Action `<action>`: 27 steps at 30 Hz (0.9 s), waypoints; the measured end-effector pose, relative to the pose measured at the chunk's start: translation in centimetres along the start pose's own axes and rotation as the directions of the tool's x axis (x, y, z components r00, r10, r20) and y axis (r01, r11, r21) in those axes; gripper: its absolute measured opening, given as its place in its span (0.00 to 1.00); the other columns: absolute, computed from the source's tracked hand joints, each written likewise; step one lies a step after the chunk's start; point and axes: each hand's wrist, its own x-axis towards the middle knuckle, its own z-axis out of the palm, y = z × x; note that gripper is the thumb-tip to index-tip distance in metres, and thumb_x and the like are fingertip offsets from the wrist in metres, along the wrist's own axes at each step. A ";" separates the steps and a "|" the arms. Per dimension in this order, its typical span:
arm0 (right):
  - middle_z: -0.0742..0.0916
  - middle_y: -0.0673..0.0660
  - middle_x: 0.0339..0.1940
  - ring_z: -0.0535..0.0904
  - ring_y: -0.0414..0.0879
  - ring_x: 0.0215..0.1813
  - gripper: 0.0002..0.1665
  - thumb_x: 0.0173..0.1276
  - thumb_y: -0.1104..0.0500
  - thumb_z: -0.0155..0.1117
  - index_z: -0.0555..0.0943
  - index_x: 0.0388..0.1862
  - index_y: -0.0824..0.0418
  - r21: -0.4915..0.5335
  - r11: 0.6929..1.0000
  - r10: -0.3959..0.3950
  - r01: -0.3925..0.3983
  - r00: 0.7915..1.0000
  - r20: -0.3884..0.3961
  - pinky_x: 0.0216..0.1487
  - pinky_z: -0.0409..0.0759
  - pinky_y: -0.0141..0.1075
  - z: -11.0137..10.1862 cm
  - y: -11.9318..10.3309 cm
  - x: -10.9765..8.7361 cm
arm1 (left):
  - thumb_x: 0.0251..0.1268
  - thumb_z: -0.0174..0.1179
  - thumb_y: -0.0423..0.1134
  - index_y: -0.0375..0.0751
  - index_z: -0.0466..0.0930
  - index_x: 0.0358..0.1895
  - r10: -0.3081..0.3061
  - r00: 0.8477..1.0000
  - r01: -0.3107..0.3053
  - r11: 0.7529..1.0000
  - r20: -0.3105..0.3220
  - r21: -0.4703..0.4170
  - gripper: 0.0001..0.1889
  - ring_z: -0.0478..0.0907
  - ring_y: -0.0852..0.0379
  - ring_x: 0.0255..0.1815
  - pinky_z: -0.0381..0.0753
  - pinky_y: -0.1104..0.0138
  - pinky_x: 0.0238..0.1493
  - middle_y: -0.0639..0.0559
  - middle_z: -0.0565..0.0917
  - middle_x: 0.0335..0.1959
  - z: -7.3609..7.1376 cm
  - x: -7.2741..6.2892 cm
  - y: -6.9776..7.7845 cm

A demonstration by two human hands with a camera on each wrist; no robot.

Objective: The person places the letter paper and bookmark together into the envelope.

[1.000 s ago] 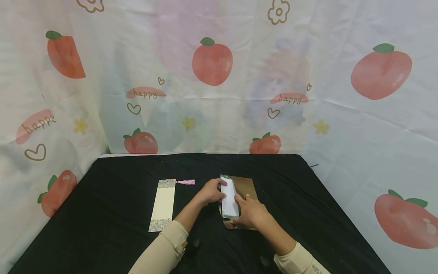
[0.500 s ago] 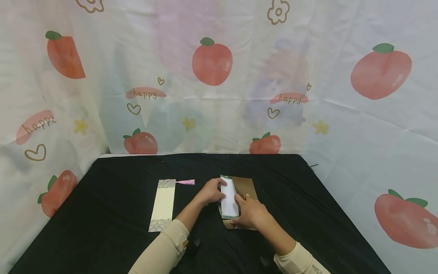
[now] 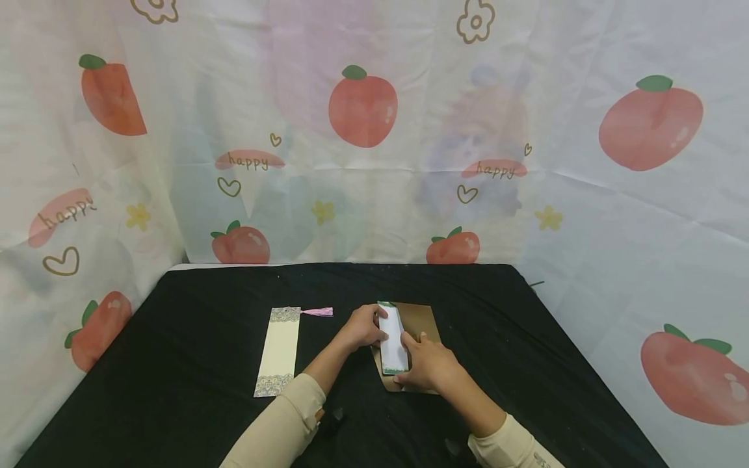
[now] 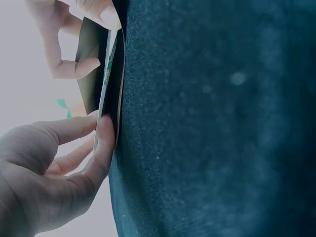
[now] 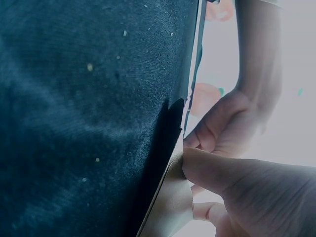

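My left hand (image 3: 363,325) pinches a white card (image 3: 393,348) with green-patterned ends by its left edge. In the left wrist view, thumb and fingers of the left hand (image 4: 54,173) close on the card's edge, and the card stands at the mouth of a brown paper envelope (image 4: 89,54). My right hand (image 3: 432,361) grips the envelope (image 3: 418,318) near its front, thumb toward the card's lower end. In the right wrist view, the thumb of the right hand (image 5: 247,182) presses on the envelope's edge (image 5: 173,192). Part of the envelope is hidden under the card and right hand.
A cream bookmark (image 3: 277,351) with lace-patterned ends and a pink tassel (image 3: 318,312) lies flat to the left of my left hand. Black cloth (image 3: 193,338) covers the table. A printed fruit curtain (image 3: 374,201) hangs behind it and along both sides.
The white card has slid very slightly toward me and to the right, within my left hand's grip. More of the envelope's left edge shows beside it. My right hand keeps its place.
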 end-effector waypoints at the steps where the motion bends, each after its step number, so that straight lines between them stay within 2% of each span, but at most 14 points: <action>1: 0.77 0.75 0.65 0.80 0.72 0.56 0.50 0.54 0.42 0.83 0.73 0.71 0.58 0.000 1.000 0.000 0.000 1.000 0.001 0.49 0.79 0.63 0.0 0.0 0.0 | 0.55 0.70 0.16 0.25 0.79 0.54 0.000 1.000 0.000 1.000 0.000 -0.004 0.21 0.81 0.51 0.30 0.86 0.63 0.28 0.43 0.78 0.33 0.0 0.0 0.0; 10: 0.76 0.77 0.66 0.78 0.74 0.58 0.50 0.54 0.41 0.83 0.72 0.71 0.58 -0.004 1.000 -0.005 0.005 1.000 -0.009 0.50 0.79 0.64 0.0 0.1 -0.1 | 0.55 0.65 0.14 0.25 0.79 0.55 -0.012 1.000 0.012 1.000 0.008 -0.028 0.22 0.83 0.50 0.27 0.86 0.62 0.28 0.42 0.79 0.33 0.2 0.1 0.3; 17: 0.78 0.75 0.63 0.81 0.70 0.53 0.47 0.54 0.41 0.83 0.73 0.67 0.56 -0.010 1.000 -0.011 0.011 1.000 -0.017 0.46 0.80 0.61 -0.1 0.1 -0.1 | 0.56 0.65 0.14 0.25 0.79 0.56 -0.019 1.000 0.019 1.000 0.010 -0.025 0.22 0.83 0.50 0.27 0.86 0.62 0.29 0.38 0.80 0.37 0.3 0.2 0.4; 27: 0.75 0.77 0.67 0.79 0.73 0.58 0.51 0.54 0.40 0.83 0.71 0.72 0.57 -0.013 1.000 -0.002 0.002 1.000 0.004 0.49 0.79 0.63 0.1 0.2 0.1 | 0.52 0.68 0.14 0.26 0.80 0.54 0.009 1.000 -0.009 1.000 -0.005 -0.019 0.23 0.84 0.51 0.30 0.86 0.63 0.31 0.40 0.84 0.34 0.5 0.4 0.5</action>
